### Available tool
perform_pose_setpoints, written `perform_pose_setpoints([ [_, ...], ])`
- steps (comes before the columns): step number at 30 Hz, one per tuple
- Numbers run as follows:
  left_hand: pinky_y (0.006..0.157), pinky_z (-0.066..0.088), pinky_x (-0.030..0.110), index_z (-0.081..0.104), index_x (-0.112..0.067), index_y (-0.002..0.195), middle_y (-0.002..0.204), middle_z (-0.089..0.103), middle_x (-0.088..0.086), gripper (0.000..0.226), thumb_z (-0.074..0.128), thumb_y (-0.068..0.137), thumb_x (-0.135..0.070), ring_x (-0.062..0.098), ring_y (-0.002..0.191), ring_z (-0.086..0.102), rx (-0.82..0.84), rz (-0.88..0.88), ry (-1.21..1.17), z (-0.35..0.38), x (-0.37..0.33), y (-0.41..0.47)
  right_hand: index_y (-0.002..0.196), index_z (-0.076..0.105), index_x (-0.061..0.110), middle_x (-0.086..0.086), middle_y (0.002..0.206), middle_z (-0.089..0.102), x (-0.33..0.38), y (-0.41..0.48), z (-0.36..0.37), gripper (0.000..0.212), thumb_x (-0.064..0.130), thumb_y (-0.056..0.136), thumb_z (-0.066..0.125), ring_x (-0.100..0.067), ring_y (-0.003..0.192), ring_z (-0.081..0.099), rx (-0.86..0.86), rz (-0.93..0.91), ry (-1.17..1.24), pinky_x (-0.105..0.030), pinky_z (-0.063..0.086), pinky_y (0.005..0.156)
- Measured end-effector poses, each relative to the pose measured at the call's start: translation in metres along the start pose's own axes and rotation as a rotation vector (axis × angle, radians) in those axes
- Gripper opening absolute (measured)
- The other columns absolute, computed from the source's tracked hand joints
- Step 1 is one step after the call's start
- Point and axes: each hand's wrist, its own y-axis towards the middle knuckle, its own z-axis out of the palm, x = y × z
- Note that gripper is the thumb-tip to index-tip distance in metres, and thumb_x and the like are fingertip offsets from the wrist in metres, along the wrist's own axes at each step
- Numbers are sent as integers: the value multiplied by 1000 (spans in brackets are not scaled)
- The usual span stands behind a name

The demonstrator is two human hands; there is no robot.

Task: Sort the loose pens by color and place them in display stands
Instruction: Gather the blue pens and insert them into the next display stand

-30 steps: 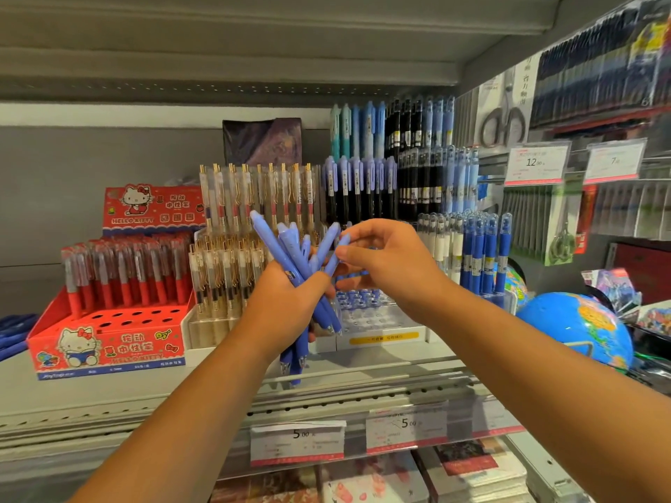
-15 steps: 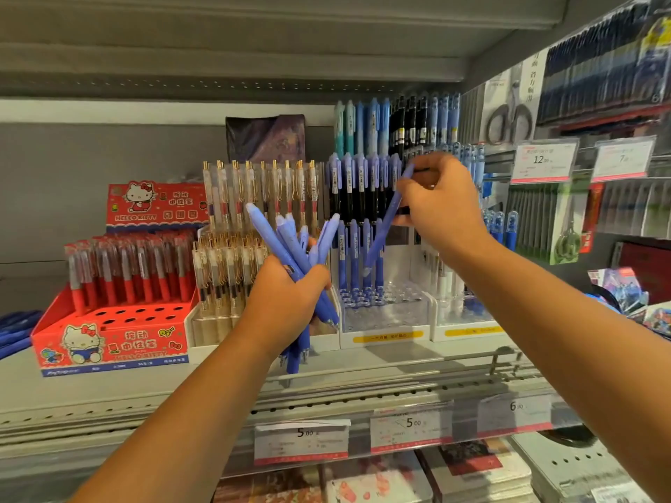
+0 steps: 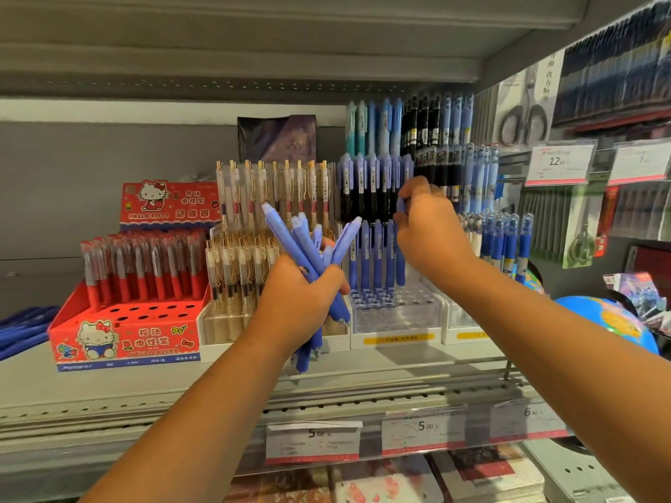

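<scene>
My left hand (image 3: pixel 301 299) grips a bundle of several blue pens (image 3: pixel 308 248) in front of the shelf, tips pointing down. My right hand (image 3: pixel 428 230) holds one blue pen (image 3: pixel 400 263) upright by its top, its lower end at the row of blue pens in the clear tiered display stand (image 3: pixel 395 314). That stand has black-and-blue pens on its upper tier and several empty holes in front.
A red Hello Kitty stand (image 3: pixel 123 332) with red pens sits at the left, a clear stand of gold-clip pens (image 3: pixel 247 270) beside it. More blue pens (image 3: pixel 508 245) stand to the right. A globe (image 3: pixel 610 321), hanging scissors and price tags lie further right.
My right hand took one blue pen from the bundle, lifted it up to the stand, and has now lowered it upright into the lower row. My left hand stayed in place.
</scene>
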Motion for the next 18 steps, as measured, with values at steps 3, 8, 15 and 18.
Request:
perform_pose_setpoints([
  [3, 47, 49, 23, 64, -12, 72, 128, 47, 42, 26, 57, 97, -8, 12, 46, 54, -13, -11, 4, 0, 1, 1, 125, 43, 4, -21, 121, 50, -4, 2, 5, 34, 1, 94, 54, -27, 76, 48, 59, 24, -73, -38, 40, 63],
  [8, 45, 50, 29, 65, -11, 71, 112, 61, 34, 25, 58, 96, -11, 23, 48, 50, -57, -18, -33, 1, 3, 2, 144, 26, 2, -26, 132, 46, -4, -1, 8, 63, -11, 88, 52, -21, 63, 44, 185, 63, -267, -29, 31, 49],
  [15, 46, 48, 23, 66, -7, 74, 123, 52, 41, 23, 59, 95, -10, 13, 42, 52, -68, -17, -40, 2, 4, 2, 150, 10, -4, -24, 102, 55, -3, -1, 4, 72, -12, 90, 50, -17, 54, 43, 231, 13, -365, -29, 33, 45],
  [18, 45, 48, 23, 66, -3, 74, 106, 60, 38, 23, 58, 95, -9, 13, 42, 53, -57, -17, -36, 1, 7, 3, 152, 2, -3, -16, 86, 50, -6, -2, 4, 78, -13, 90, 48, -17, 54, 44, 265, 6, -408, -33, 38, 49],
])
